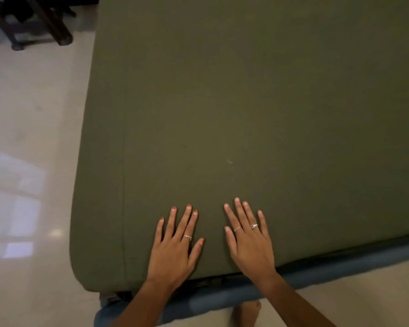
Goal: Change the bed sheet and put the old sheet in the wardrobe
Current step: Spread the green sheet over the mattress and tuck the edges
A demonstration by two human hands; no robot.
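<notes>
A green sheet (246,102) is seen stretched flat and smooth over the bed, filling the frame from 12 to 4 o'clock. Its near left corner, at 7 o'clock, is rounded and fully covered. A seam is noted running along the left edge.

Both hands are laid palm-down on the sheet at 6 o'clock, close to the near edge. The left hand (175,246) is spread flat with straight fingers; one ring is worn. The right hand (249,239) is likewise flat, fingers straight and slightly fanned; two rings are worn. The hands are set side by side, not touching, and nothing is gripped by either.

A blue bed base (328,267) is exposed below the sheet's near edge, running from 6 to 4 o'clock. A bare foot (246,312) is seen on the pale tiled floor (28,161) at 6 o'clock. Dark wooden furniture legs (57,27) are recorded at 11 o'clock, well apart from the bed.
</notes>
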